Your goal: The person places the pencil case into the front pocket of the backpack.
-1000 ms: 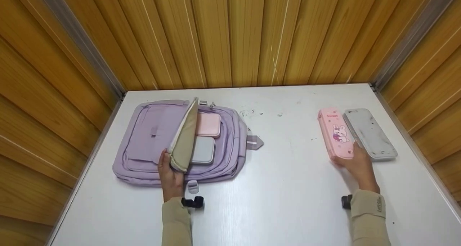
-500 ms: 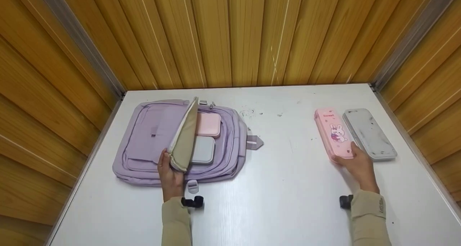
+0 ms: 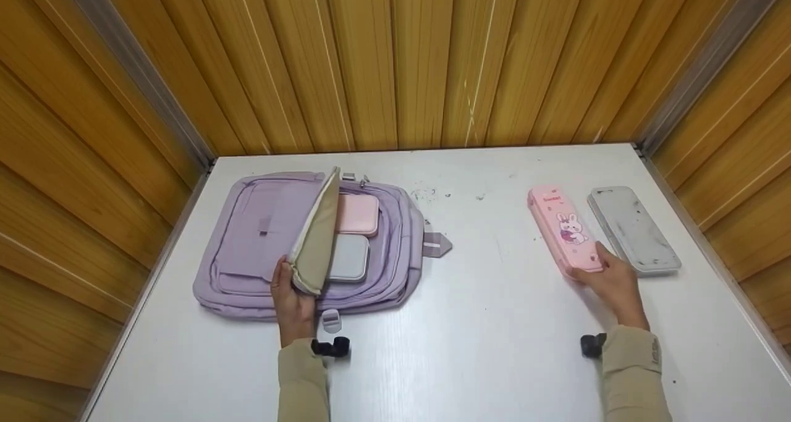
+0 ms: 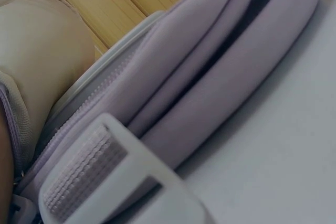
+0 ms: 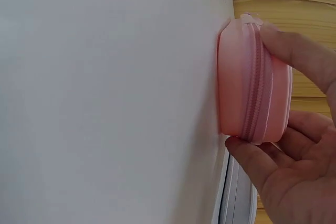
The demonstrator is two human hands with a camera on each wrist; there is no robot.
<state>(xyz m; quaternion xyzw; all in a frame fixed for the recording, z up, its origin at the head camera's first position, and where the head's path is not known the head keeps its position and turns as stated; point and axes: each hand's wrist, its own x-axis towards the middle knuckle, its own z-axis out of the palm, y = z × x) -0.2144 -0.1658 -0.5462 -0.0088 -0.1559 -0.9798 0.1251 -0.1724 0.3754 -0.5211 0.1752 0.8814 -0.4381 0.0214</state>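
Observation:
A purple backpack lies on the left of the table, its front flap raised by my left hand, which pinches the flap's near corner. Inside the opening sit a pink case and a grey case, both partly hidden by the flap. On the right side, my right hand grips the near end of a pink zippered pencil case with a rabbit print. The right wrist view shows thumb and fingers on opposite sides of the pencil case. Beside it lies a grey pencil case.
The white table is bounded by wood-patterned walls at the back and sides. A strap buckle sticks out at the backpack's near edge, large in the left wrist view. A pointed tab extends from its right end.
My right hand has shifted the pink pencil case slightly left, widening the gap to the grey pencil case. The left hand keeps holding the flap in the same place.

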